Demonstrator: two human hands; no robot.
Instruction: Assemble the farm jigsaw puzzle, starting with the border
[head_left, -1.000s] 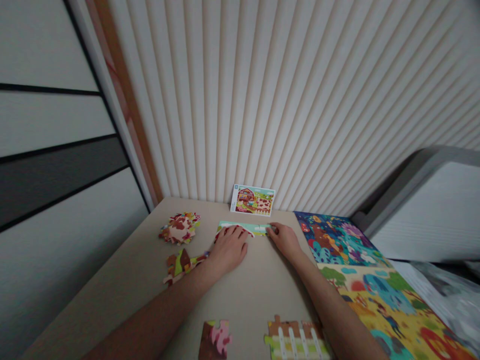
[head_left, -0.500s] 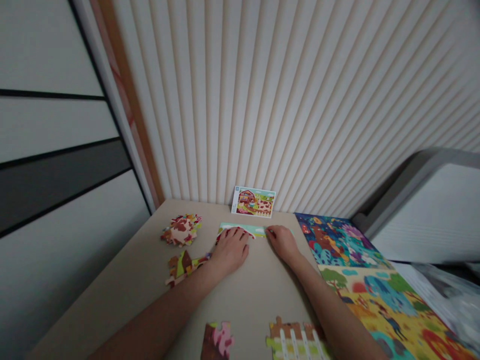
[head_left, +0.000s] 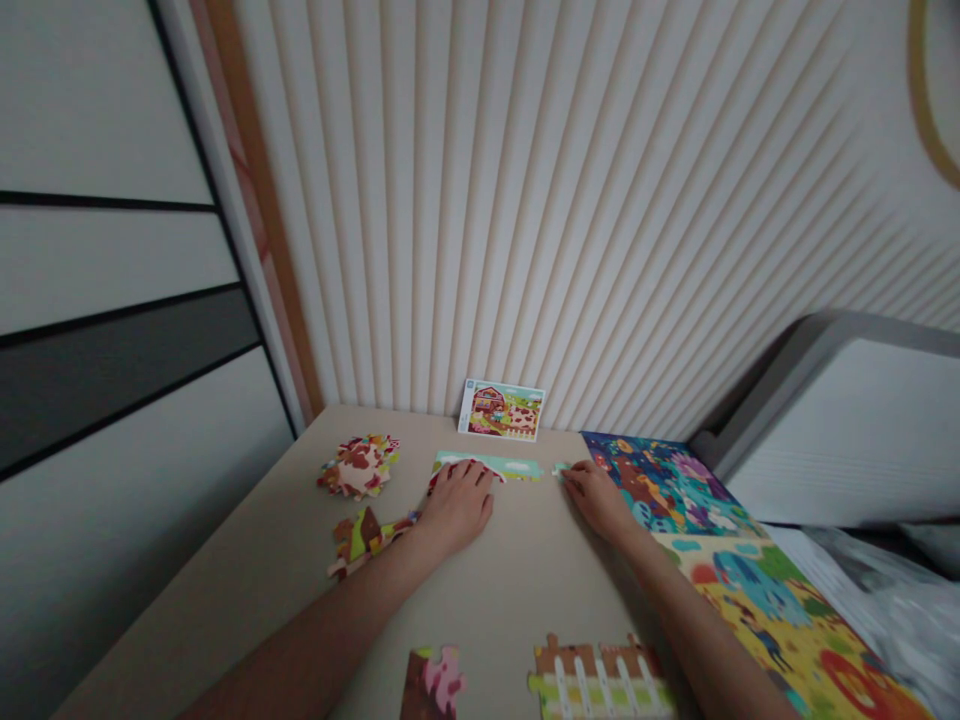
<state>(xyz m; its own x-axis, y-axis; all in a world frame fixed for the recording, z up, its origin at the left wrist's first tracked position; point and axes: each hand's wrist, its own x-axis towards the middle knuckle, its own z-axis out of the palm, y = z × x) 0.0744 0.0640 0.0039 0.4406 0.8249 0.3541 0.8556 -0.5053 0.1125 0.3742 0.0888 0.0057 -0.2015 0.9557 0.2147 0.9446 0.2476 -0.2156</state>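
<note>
My left hand lies flat with its fingers spread over the left part of a joined strip of puzzle showing sky and a red roof edge. To the right of that strip, my right hand pinches a small pale-green puzzle piece, with a gap between piece and strip. Behind the strip, a picture card of a barn and a cow leans against the pleated wall. Left of my left hand are a heap of loose pieces and more pieces, partly behind my forearm.
Near the front edge lie a pink-and-brown puzzle part and a white-fence part. Two colourful picture boards, one dark blue and one yellow, cover the right side. Clear plastic lies beyond them.
My right hand has moved right, away from the strip, with the small piece at its fingertips, uncovering the strip's right end. My left hand stays on the strip. The view has shifted slightly.
</note>
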